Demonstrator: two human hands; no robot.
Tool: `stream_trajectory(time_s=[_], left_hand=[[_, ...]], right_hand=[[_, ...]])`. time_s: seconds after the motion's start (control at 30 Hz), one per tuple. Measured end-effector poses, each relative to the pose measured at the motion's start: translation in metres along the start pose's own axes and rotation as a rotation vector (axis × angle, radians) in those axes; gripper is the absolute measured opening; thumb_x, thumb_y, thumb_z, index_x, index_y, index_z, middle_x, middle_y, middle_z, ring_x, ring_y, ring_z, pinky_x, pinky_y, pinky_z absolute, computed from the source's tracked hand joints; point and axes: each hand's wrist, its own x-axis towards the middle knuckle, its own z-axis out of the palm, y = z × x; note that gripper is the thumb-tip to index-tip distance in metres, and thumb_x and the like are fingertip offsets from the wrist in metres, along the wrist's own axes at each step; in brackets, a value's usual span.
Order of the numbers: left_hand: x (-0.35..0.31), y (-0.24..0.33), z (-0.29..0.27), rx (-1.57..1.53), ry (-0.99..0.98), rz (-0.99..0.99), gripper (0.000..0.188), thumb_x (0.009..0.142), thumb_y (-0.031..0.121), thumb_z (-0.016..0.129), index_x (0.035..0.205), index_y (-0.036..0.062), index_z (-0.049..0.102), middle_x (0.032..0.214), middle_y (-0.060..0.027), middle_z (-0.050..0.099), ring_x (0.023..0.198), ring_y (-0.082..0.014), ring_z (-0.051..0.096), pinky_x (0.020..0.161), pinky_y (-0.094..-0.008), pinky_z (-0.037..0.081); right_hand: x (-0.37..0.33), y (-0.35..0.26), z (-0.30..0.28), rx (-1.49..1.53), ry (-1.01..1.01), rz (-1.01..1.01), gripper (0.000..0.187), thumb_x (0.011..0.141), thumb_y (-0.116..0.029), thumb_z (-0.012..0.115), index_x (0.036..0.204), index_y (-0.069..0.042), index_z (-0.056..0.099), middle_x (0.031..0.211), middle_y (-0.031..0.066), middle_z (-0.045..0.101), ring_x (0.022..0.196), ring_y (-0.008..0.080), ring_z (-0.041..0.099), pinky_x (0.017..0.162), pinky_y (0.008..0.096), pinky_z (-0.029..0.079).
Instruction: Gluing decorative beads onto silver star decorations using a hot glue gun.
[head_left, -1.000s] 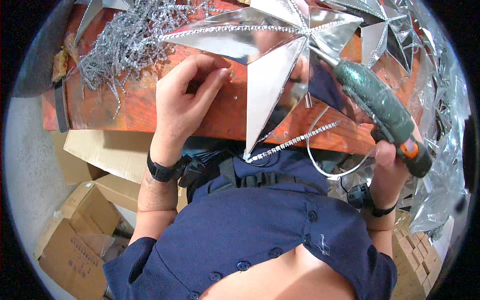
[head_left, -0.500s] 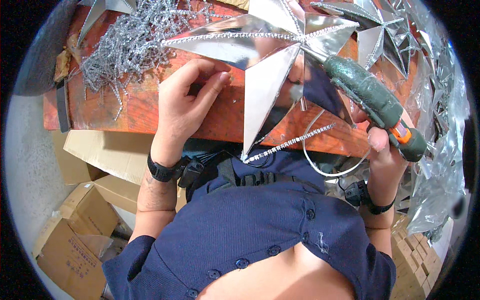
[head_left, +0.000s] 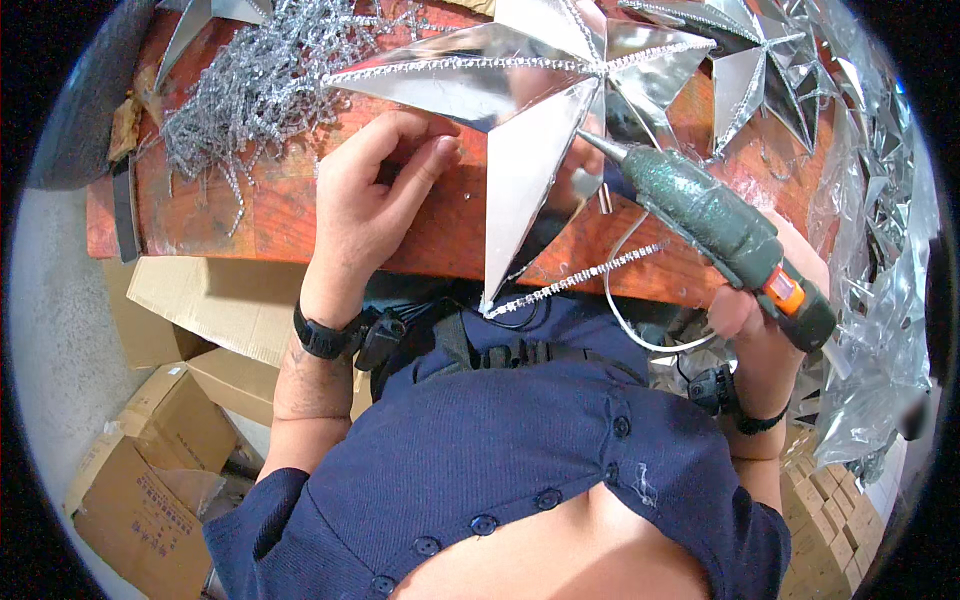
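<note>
A mirror-silver star (head_left: 545,180) with raised points is tilted over the table's front edge. Silver bead trim runs along several of its ridges. From its lowest tip a loose strip of bead trim (head_left: 580,283) stretches off to the right. My left hand (head_left: 370,185) is curled at the star's left point, with its fingertips hidden beneath it and the thumb showing. My right hand (head_left: 755,315) grips a dark green glue gun (head_left: 705,210) with an orange part. The gun's metal nozzle lies over the lower right side of the star; whether it touches cannot be told.
A tangled heap of silver bead trim (head_left: 250,110) lies at the back left of the red wooden table (head_left: 280,225). More silver stars (head_left: 765,70) and clear plastic wrapping (head_left: 880,280) crowd the right. A white cord (head_left: 625,320) loops below the gun. Cardboard boxes (head_left: 140,480) stand below.
The glue gun has moved down and left, its nozzle going from near the star's centre to beside the lower ridge. My left hand stays nearly still; the star has shifted slightly.
</note>
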Motion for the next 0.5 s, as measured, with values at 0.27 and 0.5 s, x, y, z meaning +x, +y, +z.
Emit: stream_trajectory(time_s=[0.27, 0.5], left_hand=[[0.000, -0.002, 0.001, 0.029, 0.021, 0.040, 0.011, 0.086, 0.008, 0.067, 0.090, 0.0001, 0.061, 0.075, -0.0077, 0.064, 0.067, -0.0124, 0.061, 0.062, -0.0255, 0.048], [0.000, 0.000, 0.002, -0.048, 0.014, 0.007, 0.010, 0.087, 0.007, 0.066, 0.090, -0.0003, 0.061, 0.076, -0.0073, 0.065, 0.069, -0.0113, 0.062, 0.064, -0.0249, 0.049]], right_hand=[[-0.002, -0.001, 0.002, -0.004, 0.044, -0.115, 0.050, 0.056, -0.040, 0.086, 0.083, -0.004, 0.064, 0.074, 0.0047, 0.060, 0.067, 0.0201, 0.059, 0.064, 0.0304, 0.046], [-0.001, 0.007, 0.010, 0.295, 0.103, -0.018, 0.036, 0.072, -0.030, 0.079, 0.087, -0.002, 0.062, 0.076, 0.0031, 0.061, 0.070, 0.0148, 0.059, 0.064, 0.0271, 0.044]])
